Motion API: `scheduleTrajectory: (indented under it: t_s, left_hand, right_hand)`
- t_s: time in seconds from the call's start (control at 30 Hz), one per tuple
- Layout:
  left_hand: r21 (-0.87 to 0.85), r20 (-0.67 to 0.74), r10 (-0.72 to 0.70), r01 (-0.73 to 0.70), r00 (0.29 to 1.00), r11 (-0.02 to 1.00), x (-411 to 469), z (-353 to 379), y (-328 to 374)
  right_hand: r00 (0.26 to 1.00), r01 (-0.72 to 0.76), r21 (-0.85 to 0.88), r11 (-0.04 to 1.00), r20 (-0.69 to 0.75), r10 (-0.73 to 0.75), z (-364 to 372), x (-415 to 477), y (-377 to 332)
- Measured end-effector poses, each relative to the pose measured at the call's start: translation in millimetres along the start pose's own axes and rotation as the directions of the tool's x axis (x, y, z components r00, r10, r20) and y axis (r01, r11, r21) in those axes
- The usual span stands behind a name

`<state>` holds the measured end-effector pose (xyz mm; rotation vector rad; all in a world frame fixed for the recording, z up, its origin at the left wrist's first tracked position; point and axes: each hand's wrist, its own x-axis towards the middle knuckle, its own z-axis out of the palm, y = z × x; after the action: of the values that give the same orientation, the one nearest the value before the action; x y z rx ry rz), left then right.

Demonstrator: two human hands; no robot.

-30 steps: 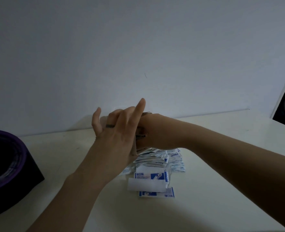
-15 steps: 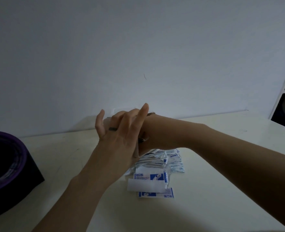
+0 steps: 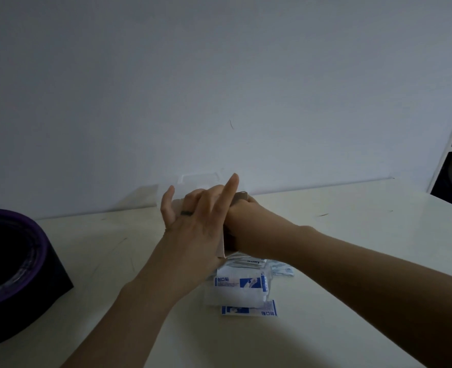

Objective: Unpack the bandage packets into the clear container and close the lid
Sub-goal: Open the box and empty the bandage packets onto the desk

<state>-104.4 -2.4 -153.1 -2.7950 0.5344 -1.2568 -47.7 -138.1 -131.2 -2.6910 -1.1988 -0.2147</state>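
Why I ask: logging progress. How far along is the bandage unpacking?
Done: many bandage packets lie loose in a pile on the table. In hand: the left hand and right hand hold a cardboard box above that pile. Left: no packet shows in the clear container, likely the faint shape by the wall; lid closing follows.

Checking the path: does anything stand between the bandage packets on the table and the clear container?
Yes: the left hand and right hand hold a cardboard box just above the bandage packets, in line with the faint clear container by the wall.
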Motion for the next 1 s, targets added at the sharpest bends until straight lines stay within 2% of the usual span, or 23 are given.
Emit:
scheduleTrajectory:
  t_s: [0.1, 0.13, 0.23, 0.3, 0.37, 0.4, 0.57, 0.6, 0.67, 0.73, 0.77, 0.8, 0.87, 0.9, 0.93, 1.0]
  left_hand:
    - [0.028, 0.007, -0.023, 0.023, 1.000, 0.999, -2, 4, -6]
    - [0.033, 0.001, -0.033, 0.033, 0.999, 0.999, -4, 6, -11]
    - [0.031, 0.012, -0.111, 0.111, 0.994, 0.993, -5, 6, -32]
    - [0.038, 0.000, -0.181, 0.181, 0.983, 0.983, -5, 2, -44]
    - [0.020, -0.015, -0.227, 0.227, 0.974, 0.974, -3, -5, -49]
    - [0.000, -0.031, -0.229, 0.229, 0.973, 0.973, -2, -7, -50]
    - [-0.055, -0.144, -0.150, 0.144, 0.978, 0.988, -1, -13, -47]
    - [-0.073, -0.156, -0.135, 0.125, 0.978, 0.990, -1, -12, -45]
    - [-0.149, -0.155, -0.118, 0.095, 0.981, 0.984, -1, -11, -42]
    - [-0.231, -0.137, -0.115, 0.081, 0.984, 0.969, -1, -9, -39]
    - [-0.257, -0.129, -0.106, 0.070, 0.986, 0.964, -2, -8, -38]
    - [-0.277, -0.124, -0.087, 0.050, 0.988, 0.960, -3, -6, -36]
    - [-0.316, -0.123, -0.037, -0.004, 0.992, 0.949, -4, -2, -31]
    - [-0.338, -0.124, -0.018, -0.025, 0.992, 0.941, -3, -1, -27]
    - [-0.367, -0.118, -0.009, -0.035, 0.993, 0.929, -3, 0, -22]
    - [-0.446, -0.091, -0.029, -0.015, 0.995, 0.895, -3, -1, -13]
  right_hand:
    - [0.965, 0.185, 0.039, 0.982, -0.197, -0.174, -17, -10, -10]
    - [0.949, 0.197, 0.047, 0.979, -0.259, -0.179, -23, -13, -11]
    - [0.936, 0.051, 0.225, 0.973, -0.350, 0.032, -34, -21, 2]
    - [0.888, -0.015, 0.366, 0.931, -0.422, 0.181, -36, -25, 14]
    - [0.857, -0.065, 0.441, 0.895, -0.434, 0.277, -30, -26, 26]
    - [0.866, -0.093, 0.441, 0.893, -0.406, 0.291, -24, -25, 30]
    - [0.980, -0.082, 0.244, 0.966, -0.155, 0.123, 8, -22, 36]
    - [0.978, -0.080, 0.248, 0.965, -0.168, 0.124, 8, -22, 35]
    - [0.939, -0.059, 0.331, 0.942, -0.300, 0.165, 1, -25, 30]
    - [0.888, 0.063, 0.475, 0.878, -0.429, 0.169, -10, -32, 25]
    - [0.887, 0.135, 0.481, 0.867, -0.448, 0.110, -15, -35, 22]
    - [0.904, 0.176, 0.410, 0.895, -0.428, 0.018, -19, -37, 19]
    - [0.929, 0.218, 0.121, 0.968, -0.331, -0.168, -20, -38, 16]
    - [0.926, 0.226, -0.010, 0.974, -0.308, -0.218, -19, -38, 16]
    - [0.919, 0.221, -0.086, 0.971, -0.315, -0.237, -18, -38, 16]
    - [0.909, 0.199, -0.111, 0.974, -0.351, -0.226, -16, -39, 16]
